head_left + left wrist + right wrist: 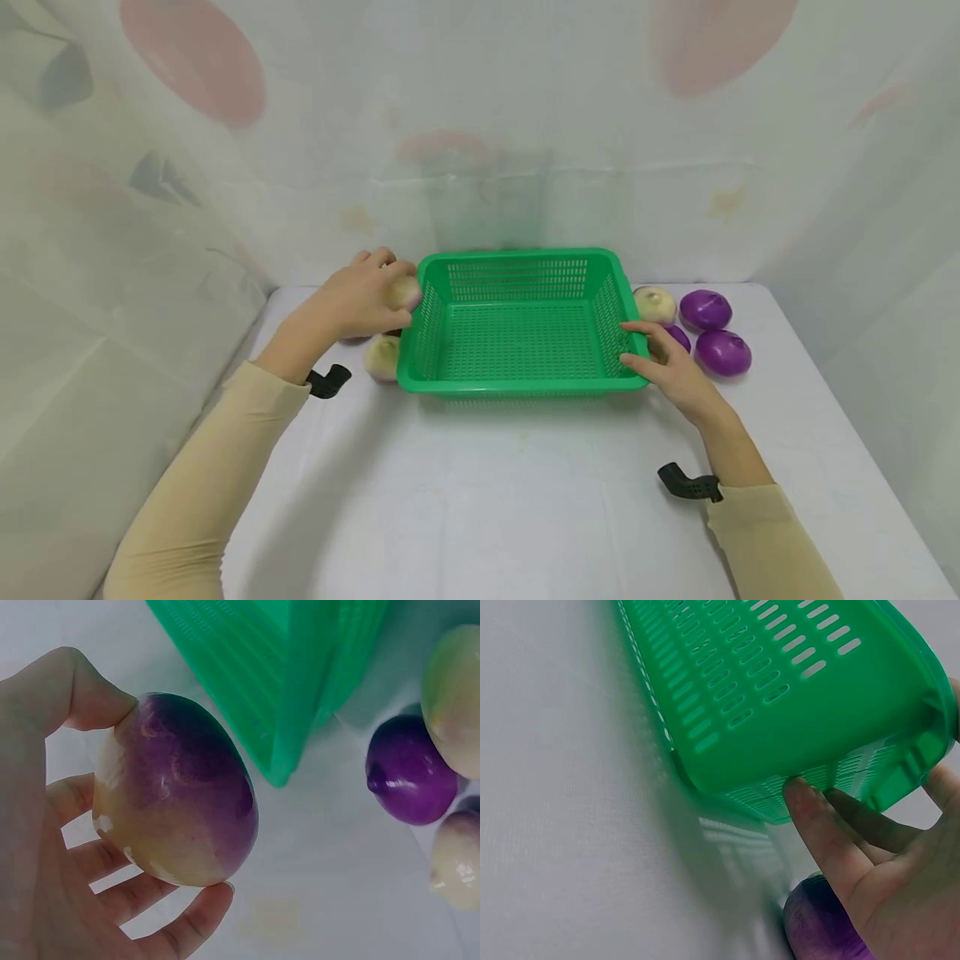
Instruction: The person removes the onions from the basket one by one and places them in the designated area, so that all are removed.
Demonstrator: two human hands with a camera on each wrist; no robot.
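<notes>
A green plastic basket [517, 387] with slotted walls stands in the middle of the table, nothing inside it. My left hand [363, 296] grips a purple-and-cream turnip [180, 791] just outside the basket's left rim. In the left wrist view, thumb and fingers curl round its sides. At the right side, my right hand [667, 362] holds the basket's rim, thumb and fingers on either side of it. In the right wrist view, fingertips [802, 796] press against the basket's slotted wall [765, 697] from outside.
Right of the basket lie purple onions [723, 353] and a cream turnip [656, 306]. Left of it, partly under my left hand, sits another cream turnip [382, 358]; a purple onion [412, 771] also shows there. A patterned curtain [487, 192] hangs behind the white table [525, 500].
</notes>
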